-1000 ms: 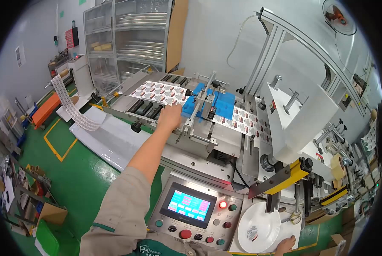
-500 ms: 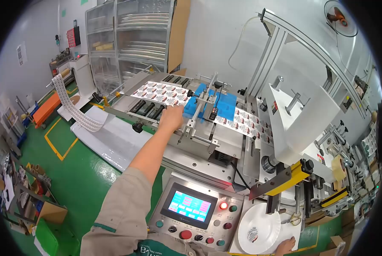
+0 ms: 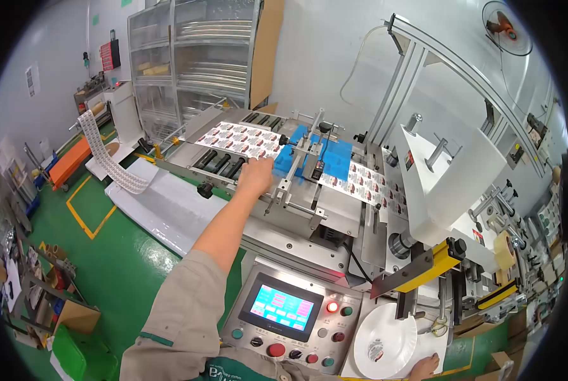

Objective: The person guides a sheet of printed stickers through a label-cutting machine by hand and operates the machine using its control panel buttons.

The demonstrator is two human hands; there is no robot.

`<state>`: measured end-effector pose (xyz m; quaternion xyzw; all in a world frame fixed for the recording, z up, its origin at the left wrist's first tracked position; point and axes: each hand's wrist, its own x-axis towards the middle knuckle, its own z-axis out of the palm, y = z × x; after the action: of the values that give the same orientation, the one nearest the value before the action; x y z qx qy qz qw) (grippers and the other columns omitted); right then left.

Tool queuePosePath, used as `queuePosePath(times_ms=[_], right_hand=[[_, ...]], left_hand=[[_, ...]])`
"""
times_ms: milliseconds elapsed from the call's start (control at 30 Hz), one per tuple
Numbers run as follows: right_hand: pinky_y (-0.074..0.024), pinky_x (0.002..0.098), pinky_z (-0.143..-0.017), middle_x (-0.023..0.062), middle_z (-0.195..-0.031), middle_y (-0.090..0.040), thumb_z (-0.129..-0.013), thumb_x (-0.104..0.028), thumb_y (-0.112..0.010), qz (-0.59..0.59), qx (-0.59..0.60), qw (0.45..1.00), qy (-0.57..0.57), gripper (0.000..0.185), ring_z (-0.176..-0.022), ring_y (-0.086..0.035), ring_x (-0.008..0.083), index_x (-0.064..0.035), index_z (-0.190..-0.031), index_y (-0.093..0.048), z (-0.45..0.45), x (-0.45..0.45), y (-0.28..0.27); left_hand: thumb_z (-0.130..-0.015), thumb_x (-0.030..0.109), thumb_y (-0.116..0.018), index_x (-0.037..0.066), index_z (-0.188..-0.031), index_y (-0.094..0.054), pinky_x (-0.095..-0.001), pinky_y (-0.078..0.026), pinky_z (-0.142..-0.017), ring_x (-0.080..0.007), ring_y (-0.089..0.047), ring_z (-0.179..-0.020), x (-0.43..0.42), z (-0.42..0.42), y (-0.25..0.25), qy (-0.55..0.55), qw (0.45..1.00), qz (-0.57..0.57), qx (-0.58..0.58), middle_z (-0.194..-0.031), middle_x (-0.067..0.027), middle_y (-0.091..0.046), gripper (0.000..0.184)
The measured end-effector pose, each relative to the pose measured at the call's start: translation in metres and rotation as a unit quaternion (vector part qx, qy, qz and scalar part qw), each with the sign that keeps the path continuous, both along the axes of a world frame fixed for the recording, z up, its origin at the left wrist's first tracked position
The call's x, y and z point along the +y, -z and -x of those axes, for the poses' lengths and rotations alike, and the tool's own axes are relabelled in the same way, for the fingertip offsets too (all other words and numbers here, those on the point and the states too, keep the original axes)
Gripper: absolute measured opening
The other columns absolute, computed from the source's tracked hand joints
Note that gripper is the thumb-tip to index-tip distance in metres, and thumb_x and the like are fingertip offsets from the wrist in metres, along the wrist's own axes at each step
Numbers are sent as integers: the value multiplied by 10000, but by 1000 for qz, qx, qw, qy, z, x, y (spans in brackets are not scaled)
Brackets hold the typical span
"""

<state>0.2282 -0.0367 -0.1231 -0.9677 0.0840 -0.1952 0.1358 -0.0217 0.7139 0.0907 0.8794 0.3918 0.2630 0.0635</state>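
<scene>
My left hand (image 3: 256, 175) reaches over the machine bed, its fingers bent and closed at the near edge of a printed label sheet (image 3: 233, 140). Whatever is between those fingertips is hidden. Just right of the hand, a blue sheet (image 3: 338, 159) lies under a metal clamp bar (image 3: 298, 155), and the label web (image 3: 366, 184) comes out beyond it. At the bottom right, my right hand (image 3: 425, 366) is partly in view, lying on a white board beside a round white plate (image 3: 385, 336). A small round label (image 3: 376, 350) is on the plate.
A control panel with a lit touchscreen (image 3: 280, 306) and several buttons stands in front of me. A yellow bar (image 3: 427, 267) juts out at the right. A printed strip (image 3: 109, 155) hangs in a loop at the left. Scissors (image 3: 439, 326) lie near the plate.
</scene>
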Motion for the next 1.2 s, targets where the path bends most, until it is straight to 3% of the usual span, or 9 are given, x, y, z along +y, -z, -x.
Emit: queuePosePath(times_ms=[167, 200, 267, 367, 600, 667, 867, 933, 1200], right_hand=[[-470, 374, -790, 137, -1014, -592, -914, -203, -408, 297, -68, 952, -32, 275, -934, -558, 279, -50, -1097, -546, 28, 31, -32], [-476, 395, -762, 116, -997, -593, -905, -196, -412, 122, -57, 991, -4, 251, -908, -565, 277, -87, -1067, -570, 28, 36, -35], [-472, 410, -759, 114, -1004, -593, -910, -208, -403, 234, -53, 971, 13, 253, -916, -564, 281, -96, -1063, -569, 39, 48, -50], [-466, 429, -778, 133, -1033, -587, -936, -255, -364, 111, -19, 993, 43, 301, -928, -554, 311, -73, -1070, -563, 39, 50, -56], [-448, 393, -831, 130, -1073, -577, -941, -253, -337, 165, 11, 985, 53, 328, -985, -540, 301, -77, -1133, -536, 37, 53, -54], [-455, 333, -772, 78, -1017, -589, -922, -394, -374, 165, -21, 985, 55, 402, -904, -543, 203, -81, -988, -618, 30, 44, -45], [-447, 410, -801, 170, -913, -628, -898, -280, -418, 111, -93, 989, -41, 342, -851, -567, 305, -5, -982, -603, 15, 21, -24], [-396, 455, -843, 25, -1194, -494, -921, -190, -348, 138, 61, 985, 79, 284, -1157, -437, 216, -142, -1172, -471, 14, 28, -26], [-408, 424, -815, 20, -1183, -504, -913, -212, -371, 141, 23, 987, 74, 277, -1125, -467, 205, -160, -1156, -493, 7, 21, -17]], left_hand=[[-743, 82, -550, 73, -911, -575, -428, -438, -786, -308, -560, -928, 0, -2, 1, -13, 1000, 8, 9, -937, -125, -625, 170], [-746, 81, -544, 73, -918, -574, -428, -437, -788, -307, -559, -932, -4, 1, -3, -8, 1000, 2, 12, -936, -126, -625, 175], [-743, 82, -551, 72, -914, -575, -428, -438, -785, -307, -560, -928, -2, -1, 0, -14, 1000, -1, 3, -927, -127, -627, 173], [-751, 82, -536, 70, -902, -580, -432, -439, -785, -308, -563, -924, -1, 1, -2, -3, 1000, -10, 4, -939, -131, -624, 158], [-766, 87, -517, 70, -913, -575, -443, -437, -775, -317, -557, -923, -3, 0, 1, 1, 1000, -1, -6, -921, -123, -624, 158], [-762, 87, -520, 72, -920, -576, -438, -440, -771, -316, -558, -921, -5, 0, -4, -12, 1000, 23, 7, -926, -127, -623, 168], [-753, 94, -536, 75, -911, -571, -430, -440, -767, -306, -559, -927, -4, 1, -4, -13, 1000, 2, 15, -928, -119, -623, 163], [-755, 86, -519, 71, -930, -569, -434, -427, -793, -307, -551, -946, -3, -1, -2, -14, 1000, 13, 13, -944, -115, -621, 183], [-777, 94, -453, 86, -944, -598, -468, -449, -793, -380, -563, -900, -1, 1, 0, 15, 1000, -9, -16, -947, -193, -607, 221]])
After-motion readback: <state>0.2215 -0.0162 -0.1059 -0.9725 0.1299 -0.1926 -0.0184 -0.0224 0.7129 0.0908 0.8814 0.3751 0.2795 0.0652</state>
